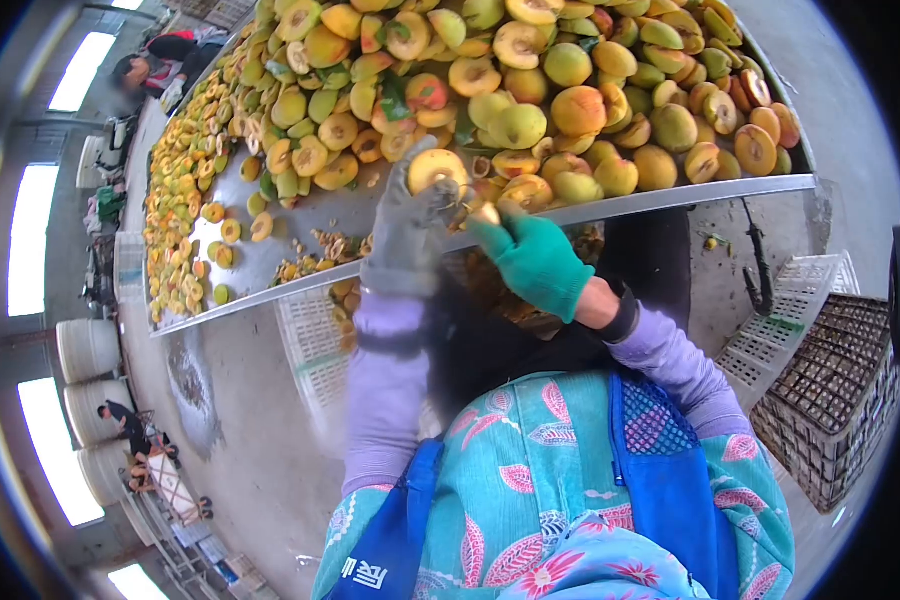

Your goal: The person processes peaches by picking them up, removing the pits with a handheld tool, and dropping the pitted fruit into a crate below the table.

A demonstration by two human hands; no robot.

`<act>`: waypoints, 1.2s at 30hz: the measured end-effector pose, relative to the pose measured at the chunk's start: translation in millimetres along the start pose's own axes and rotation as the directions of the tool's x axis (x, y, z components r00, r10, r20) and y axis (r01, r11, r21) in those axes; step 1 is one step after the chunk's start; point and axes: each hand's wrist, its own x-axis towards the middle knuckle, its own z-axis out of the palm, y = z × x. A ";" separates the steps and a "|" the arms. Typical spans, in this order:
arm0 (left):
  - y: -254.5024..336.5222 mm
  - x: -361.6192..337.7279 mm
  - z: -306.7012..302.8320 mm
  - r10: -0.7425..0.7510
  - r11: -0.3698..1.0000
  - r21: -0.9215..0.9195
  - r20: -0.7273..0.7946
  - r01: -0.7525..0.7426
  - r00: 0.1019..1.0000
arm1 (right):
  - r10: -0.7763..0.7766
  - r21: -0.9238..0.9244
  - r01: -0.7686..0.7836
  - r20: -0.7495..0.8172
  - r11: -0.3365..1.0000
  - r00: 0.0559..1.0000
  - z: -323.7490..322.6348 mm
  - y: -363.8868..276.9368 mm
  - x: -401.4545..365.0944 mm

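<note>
My left hand (411, 215), in a grey glove, grips a cut yellow peach half (437, 171) with its flesh and hollow centre facing up. Close beside it, my right hand (535, 262) wears a green glove, its fingers closed around something small and pale at the fingertips that I cannot make out. Both hands are over the front rim of a metal table (650, 203). Heaped on that table are many peaches (517, 127), some whole and some halved, with a few green leaves among them.
Peel and pit scraps (320, 256) lie near the table's front edge. White plastic crates (315, 350) stand below, and a dark, dirty crate (830, 400) sits at the right. Another person (165, 70) is at the far left end; more people (130, 430) and large white tubs (88, 350) are further off.
</note>
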 end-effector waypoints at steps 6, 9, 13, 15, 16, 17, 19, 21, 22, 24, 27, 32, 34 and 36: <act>-39.8 -28.9 -23.9 0.346 0.746 0.603 0.015 -0.285 0.938 | 0.060 0.004 -0.060 0.063 0.998 0.996 13.4 -23.7 -6.4; -36.0 -29.1 -22.6 0.347 0.771 0.571 -0.006 -0.282 0.938 | 0.062 0.026 -0.063 0.059 0.998 0.996 20.7 -15.7 -15.1; -24.5 -31.0 -6.6 0.232 0.958 0.205 -0.131 -0.203 0.964 | -0.120 -0.183 0.133 0.081 0.974 0.989 26.0 -3.3 -15.0; -23.0 -30.7 -6.7 0.270 0.936 0.268 -0.134 -0.228 0.953 | -0.097 -0.175 0.111 0.088 0.978 0.991 27.5 -4.1 -16.2; -19.4 -31.7 -2.1 0.271 0.937 0.270 -0.154 -0.223 0.950 | -0.066 -0.142 0.079 0.091 0.987 0.994 28.5 -4.3 -16.9; -17.9 -32.6 0.6 0.271 0.937 0.274 -0.175 -0.217 0.947 | 0.002 -0.049 0.003 0.100 0.999 0.995 31.9 -4.5 -18.1; -19.5 -30.7 1.7 0.295 0.916 0.335 -0.190 -0.221 0.936 | 0.054 0.136 -0.069 0.110 0.988 0.992 40.4 0.1 -18.8; -20.5 -29.6 6.0 0.344 0.880 0.408 -0.197 -0.243 0.918 | 0.021 0.311 -0.050 0.094 0.949 0.995 49.0 9.3 -17.1; -20.2 -28.6 9.9 0.382 0.853 0.451 -0.198 -0.262 0.903 | 0.116 0.427 -0.156 0.117 0.891 0.986 44.3 -6.7 -19.0; -14.2 -28.6 15.0 0.388 0.820 0.513 -0.173 -0.254 0.905 | 0.263 0.608 -0.349 0.230 0.713 0.937 32.7 -40.3 -26.8; 0.4 -28.2 14.0 0.253 0.812 0.562 -0.090 -0.161 0.963 | 0.329 0.693 -0.597 0.499 0.405 0.802 25.8 -37.4 -27.0; 17.3 -15.4 16.8 0.237 0.620 0.740 0.139 -0.260 0.961 | 0.325 0.776 -0.560 0.470 0.290 0.820 34.4 -49.9 -26.2; 17.2 -10.8 17.1 0.206 0.669 0.709 0.114 -0.224 0.972 | 0.306 0.773 -0.545 0.460 0.324 0.834 33.3 -53.2 -23.9; 16.7 -12.8 12.7 0.065 0.698 0.713 0.029 -0.066 0.997 | 0.217 0.773 -0.602 0.564 0.201 0.796 29.9 -44.0 -24.2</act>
